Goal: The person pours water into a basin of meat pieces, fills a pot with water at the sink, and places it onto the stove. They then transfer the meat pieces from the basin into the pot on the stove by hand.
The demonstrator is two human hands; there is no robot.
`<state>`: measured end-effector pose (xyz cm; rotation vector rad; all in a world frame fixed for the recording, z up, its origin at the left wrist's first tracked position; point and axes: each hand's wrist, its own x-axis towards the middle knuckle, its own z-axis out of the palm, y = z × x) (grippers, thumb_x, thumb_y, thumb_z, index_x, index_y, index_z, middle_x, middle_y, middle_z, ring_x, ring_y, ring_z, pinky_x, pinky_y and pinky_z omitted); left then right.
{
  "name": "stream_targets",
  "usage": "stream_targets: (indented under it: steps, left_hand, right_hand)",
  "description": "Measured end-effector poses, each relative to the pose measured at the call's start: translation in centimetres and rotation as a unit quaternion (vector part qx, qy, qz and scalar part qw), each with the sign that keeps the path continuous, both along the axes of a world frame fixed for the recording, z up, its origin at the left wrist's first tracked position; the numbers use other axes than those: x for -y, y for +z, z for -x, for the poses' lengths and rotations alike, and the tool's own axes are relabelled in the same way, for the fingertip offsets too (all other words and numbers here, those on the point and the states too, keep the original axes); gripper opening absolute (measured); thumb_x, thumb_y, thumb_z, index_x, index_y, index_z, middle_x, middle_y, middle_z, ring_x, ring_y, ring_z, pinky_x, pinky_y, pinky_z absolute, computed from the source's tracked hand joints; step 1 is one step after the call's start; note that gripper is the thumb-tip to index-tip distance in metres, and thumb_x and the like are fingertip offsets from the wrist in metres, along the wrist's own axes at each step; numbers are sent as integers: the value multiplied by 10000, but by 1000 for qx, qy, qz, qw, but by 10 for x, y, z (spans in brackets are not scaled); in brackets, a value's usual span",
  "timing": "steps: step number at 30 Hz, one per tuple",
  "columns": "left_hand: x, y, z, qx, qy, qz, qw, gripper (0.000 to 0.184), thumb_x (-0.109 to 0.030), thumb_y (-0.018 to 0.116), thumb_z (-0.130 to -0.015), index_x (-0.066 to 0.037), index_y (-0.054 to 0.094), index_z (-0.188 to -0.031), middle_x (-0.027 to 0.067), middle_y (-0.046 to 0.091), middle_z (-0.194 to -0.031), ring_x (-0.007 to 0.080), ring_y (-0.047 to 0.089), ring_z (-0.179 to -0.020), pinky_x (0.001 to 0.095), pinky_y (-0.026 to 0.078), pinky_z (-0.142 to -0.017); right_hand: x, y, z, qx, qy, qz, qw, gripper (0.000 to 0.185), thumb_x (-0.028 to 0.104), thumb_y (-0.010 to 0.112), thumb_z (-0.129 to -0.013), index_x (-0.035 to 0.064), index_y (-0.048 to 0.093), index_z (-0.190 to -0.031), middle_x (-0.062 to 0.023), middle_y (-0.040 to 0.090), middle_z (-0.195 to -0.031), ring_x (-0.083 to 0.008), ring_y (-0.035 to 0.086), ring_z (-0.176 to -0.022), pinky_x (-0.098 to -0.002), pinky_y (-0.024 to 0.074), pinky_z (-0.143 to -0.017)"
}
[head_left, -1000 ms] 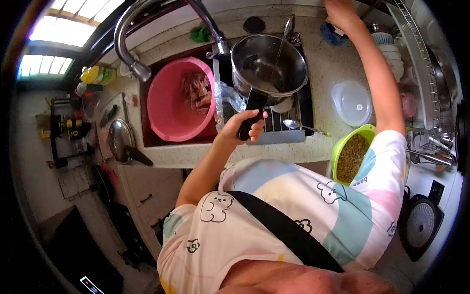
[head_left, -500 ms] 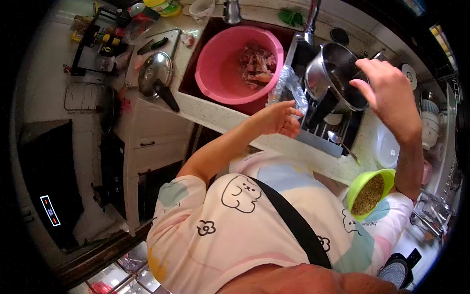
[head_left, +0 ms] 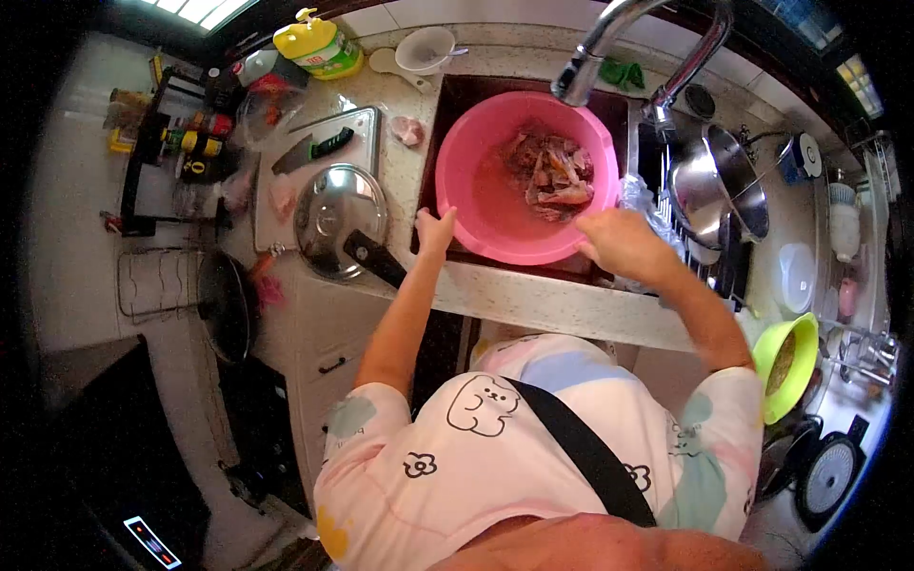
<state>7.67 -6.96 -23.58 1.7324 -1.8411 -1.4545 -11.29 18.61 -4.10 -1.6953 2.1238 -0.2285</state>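
Observation:
A pink basin (head_left: 512,253) sits in the dark sink (head_left: 457,88), holding pinkish water and several pieces of raw, bony meat (head_left: 554,179). My left hand (head_left: 436,231) is closed on the basin's lower left rim. On the lower right rim, my right hand (head_left: 624,243) grips with the thumb over the edge and the other fingers out of sight. The chrome faucet (head_left: 574,81) hangs over the basin's far edge. Beside my right hand lies a crumpled clear plastic bag (head_left: 647,205).
Left of the sink are a glass lid (head_left: 340,214) and a cutting board (head_left: 367,124) with a knife (head_left: 309,152). To the right stand a steel pot (head_left: 697,190) and a green bowl (head_left: 790,366). A yellow detergent bottle (head_left: 319,48) stands at the back.
Both hands have moved from the right, near the pot and plastic bag, to the basin's rim and taken hold of it. The camera view has shifted too.

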Motion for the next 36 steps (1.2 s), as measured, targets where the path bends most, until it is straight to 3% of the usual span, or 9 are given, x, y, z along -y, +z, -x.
stream_targets:
  steps: [2, 4, 8, 12, 15, 17, 25, 31, 36]
  left_hand:
    - [3, 5, -2, 42, 34, -39, 998, 526, -256, 643, -815, 24, 427, -1204, 154, 542, -1099, 274, 583, -916, 425, 488, -748]
    - [7, 14, -3, -140, 53, -414, 898, 477, -203, 625, -820, -2, 431, -1206, 154, 544, -1117, 313, 576, -957, 480, 486, -773]
    - [5, -4, -5, -138, 28, -425, 894, 402, -161, 611, -825, -13, 462, -1168, 152, 567, -1076, 331, 584, -943, 510, 488, -766]
    - [-12, 68, 2, -244, -41, -313, 917, 236, -145, 604, -846, -40, 534, -1045, 71, 626, -918, 222, 636, -772, 348, 549, -609]
    - [-10, 78, 10, -309, -62, -289, 904, 179, -136, 603, -850, -53, 552, -1000, 49, 635, -869, 182, 637, -721, 314, 546, -587]
    - [-7, 81, 15, -355, -58, -244, 901, 183, -123, 636, -831, -21, 565, -966, 66, 623, -882, 146, 601, -653, 253, 470, -502]
    - [-2, 91, 25, -368, -74, -202, 905, 168, -128, 631, -838, -19, 568, -949, 51, 622, -864, 122, 595, -683, 244, 468, -516]
    - [-9, 91, 18, -332, -49, -241, 911, 121, -156, 598, -859, -78, 573, -948, 41, 649, -870, 147, 641, -696, 269, 530, -547]
    - [-13, 90, 22, -331, -38, -234, 913, 121, -152, 595, -860, -81, 578, -956, 38, 651, -876, 146, 643, -708, 276, 535, -551]
  right_hand:
    - [3, -34, -17, 28, -43, -1, 999, 218, 237, 604, -788, 21, 597, -824, -181, 624, -782, -354, 615, -776, -452, 482, -672]
    - [4, -57, -35, 59, -94, 3, 994, 233, 246, 610, -786, 20, 599, -840, -185, 624, -790, -359, 612, -781, -452, 479, -681]
    - [8, -67, -48, 134, -182, 39, 973, 255, 264, 615, -787, 27, 607, -881, -198, 625, -811, -365, 607, -794, -454, 474, -699]
    - [8, -66, -33, 118, -261, 34, 958, 266, 275, 615, -787, 33, 612, -898, -199, 627, -820, -369, 606, -811, -454, 474, -714]
    - [11, -74, -29, 108, -272, 63, 954, 282, 282, 611, -791, 24, 613, -907, -201, 626, -820, -370, 606, -803, -452, 475, -714]
    - [14, -89, -34, 99, -264, 50, 958, 275, 280, 606, -794, 19, 620, -881, -204, 626, -821, -373, 604, -795, -454, 474, -711]
    - [21, -115, -48, 152, -291, 57, 943, 289, 267, 589, -812, -5, 624, -720, -215, 615, -785, -386, 588, -779, -450, 464, -714]
    - [8, -124, -46, 155, -324, 107, 927, 304, 291, 592, -816, -10, 632, -837, -243, 566, -1056, -385, 493, -1047, -443, 391, -898]
    - [0, -132, -44, 96, -378, 180, 903, 494, 281, 646, -780, -49, 524, -1126, -269, 369, -1307, -401, 368, -1203, -435, 304, -1021]
